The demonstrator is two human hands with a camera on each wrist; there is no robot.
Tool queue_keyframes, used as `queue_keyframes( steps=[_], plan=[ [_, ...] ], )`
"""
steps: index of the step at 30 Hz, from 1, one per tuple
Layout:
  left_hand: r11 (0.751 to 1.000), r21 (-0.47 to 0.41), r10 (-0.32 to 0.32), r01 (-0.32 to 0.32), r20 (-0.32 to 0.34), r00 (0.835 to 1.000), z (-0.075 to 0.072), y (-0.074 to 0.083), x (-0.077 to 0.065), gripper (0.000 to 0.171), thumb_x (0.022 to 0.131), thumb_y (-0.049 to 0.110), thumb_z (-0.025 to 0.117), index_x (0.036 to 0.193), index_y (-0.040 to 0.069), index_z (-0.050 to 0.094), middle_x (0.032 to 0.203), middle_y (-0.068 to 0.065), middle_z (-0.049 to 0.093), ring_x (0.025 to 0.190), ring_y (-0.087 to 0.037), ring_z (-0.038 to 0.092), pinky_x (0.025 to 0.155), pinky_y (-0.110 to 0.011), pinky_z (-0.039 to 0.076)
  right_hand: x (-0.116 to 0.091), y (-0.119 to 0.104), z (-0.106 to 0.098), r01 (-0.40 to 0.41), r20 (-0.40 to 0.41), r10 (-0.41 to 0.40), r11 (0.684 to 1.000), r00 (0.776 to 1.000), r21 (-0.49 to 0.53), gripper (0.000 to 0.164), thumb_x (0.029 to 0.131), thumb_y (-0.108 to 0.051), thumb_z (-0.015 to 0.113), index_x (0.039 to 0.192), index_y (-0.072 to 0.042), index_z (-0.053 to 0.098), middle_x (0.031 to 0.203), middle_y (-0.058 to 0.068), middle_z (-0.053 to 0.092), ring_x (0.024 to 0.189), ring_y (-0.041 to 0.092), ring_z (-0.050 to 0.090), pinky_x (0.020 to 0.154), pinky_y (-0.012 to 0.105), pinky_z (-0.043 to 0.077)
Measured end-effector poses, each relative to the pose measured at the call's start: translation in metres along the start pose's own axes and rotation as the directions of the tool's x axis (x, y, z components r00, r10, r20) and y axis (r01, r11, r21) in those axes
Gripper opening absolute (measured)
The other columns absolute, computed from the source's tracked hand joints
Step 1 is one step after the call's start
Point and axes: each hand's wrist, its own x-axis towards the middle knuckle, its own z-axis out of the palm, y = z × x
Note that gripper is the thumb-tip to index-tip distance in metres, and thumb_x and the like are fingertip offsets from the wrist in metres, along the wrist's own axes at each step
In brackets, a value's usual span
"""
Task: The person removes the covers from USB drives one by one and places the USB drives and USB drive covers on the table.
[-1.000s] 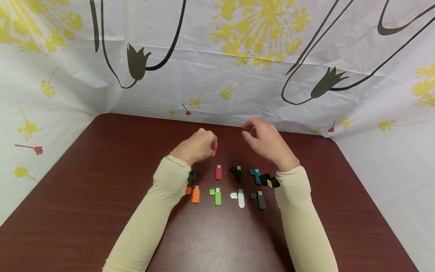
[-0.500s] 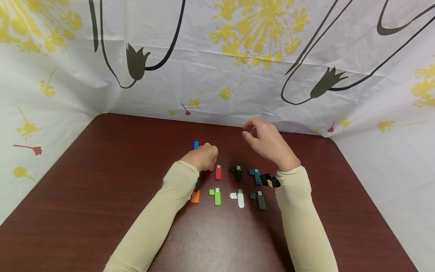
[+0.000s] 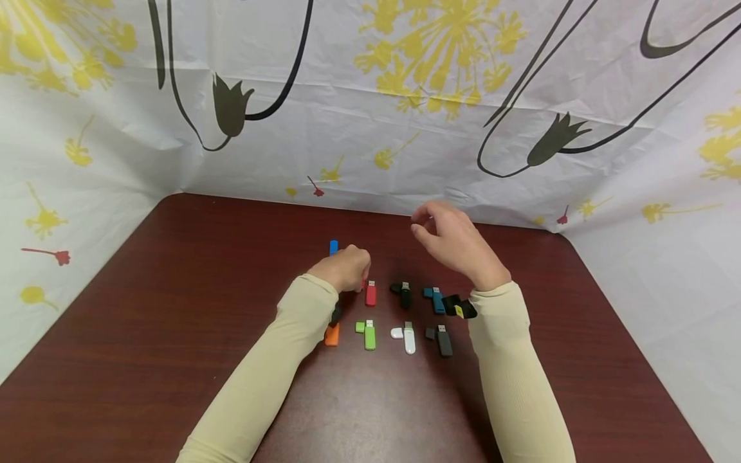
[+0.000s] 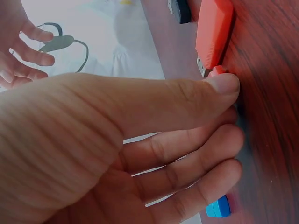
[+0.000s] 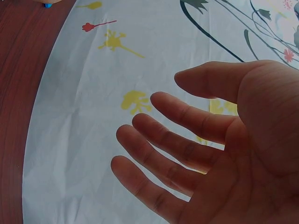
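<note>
My left hand (image 3: pixel 345 267) is low over the table, thumb and forefinger pinching a small red cap (image 4: pixel 217 71) just left of the red USB stick (image 3: pixel 370 294). In the left wrist view the cap sits under the thumb tip, close to the metal plug of the red USB stick (image 4: pixel 215 32); whether the cap touches the table cannot be told. My right hand (image 3: pixel 460 241) hovers farther back on the right, fingers loosely bent. Nothing lies between its fingers (image 5: pixel 173 149) in the right wrist view.
Uncapped USB sticks with caps beside them include black (image 3: pixel 406 296), teal (image 3: pixel 438 301), green (image 3: pixel 370 336), white (image 3: pixel 410 339) and dark grey (image 3: pixel 444 342). An orange stick (image 3: pixel 332 335) is partly hidden by the left wrist. A blue piece (image 3: pixel 333 247) lies behind the left hand. Patterned cloth (image 3: pixel 359 148) borders the table.
My left hand has come down and nearer with the red cap, stopping beside the red stick. The blue piece has come into view behind it. My right hand stays in place.
</note>
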Motion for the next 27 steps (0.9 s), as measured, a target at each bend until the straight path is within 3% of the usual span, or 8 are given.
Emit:
queue_keyframes(
  steps=[10,16,21,27],
  plan=[
    [1.000,0.009,-0.007,0.007,0.005,1.000,0.000,0.003,0.000,0.008,0.094,-0.003,0.080,0.097,0.003,0.075,0.099,-0.008,0.072,0.082,-0.020,0.065,0.075,-0.034,0.059,0.000,0.000,0.000,-0.005,0.017,0.005,1.000,1.000,-0.007,0.026,0.110,-0.023,0.059,0.130,-0.008,0.067,0.129,0.012,0.066,0.112,0.031,0.068,0.096,0.052,0.056],
    [1.000,0.015,-0.010,0.010,-0.013,1.000,-0.016,0.002,-0.006,0.008,0.096,0.004,0.081,0.100,0.004,0.074,0.104,-0.009,0.071,0.088,-0.021,0.064,0.077,-0.034,0.057,0.000,-0.001,-0.002,-0.013,0.026,0.013,1.000,1.000,-0.010,0.027,0.111,-0.023,0.059,0.131,-0.008,0.067,0.129,0.012,0.067,0.111,0.031,0.068,0.096,0.053,0.056],
    [0.999,-0.025,-0.030,0.028,-0.095,0.995,-0.038,-0.003,-0.019,0.011,0.106,0.015,0.071,0.107,0.005,0.075,0.102,-0.008,0.071,0.083,-0.021,0.063,0.076,-0.035,0.054,0.000,0.002,-0.005,-0.019,0.017,0.019,1.000,1.000,-0.008,0.028,0.111,-0.022,0.059,0.132,-0.007,0.067,0.130,0.013,0.067,0.113,0.033,0.068,0.098,0.054,0.056],
    [0.995,-0.090,-0.060,0.039,-0.250,0.966,-0.062,-0.012,-0.036,0.026,0.112,0.024,0.062,0.123,0.004,0.074,0.108,-0.010,0.074,0.083,-0.021,0.067,0.080,-0.037,0.057,-0.003,0.007,-0.009,-0.036,0.010,0.036,0.999,0.999,0.005,0.029,0.111,-0.023,0.058,0.135,-0.007,0.065,0.134,0.013,0.066,0.117,0.033,0.068,0.099,0.055,0.055]
  ],
)
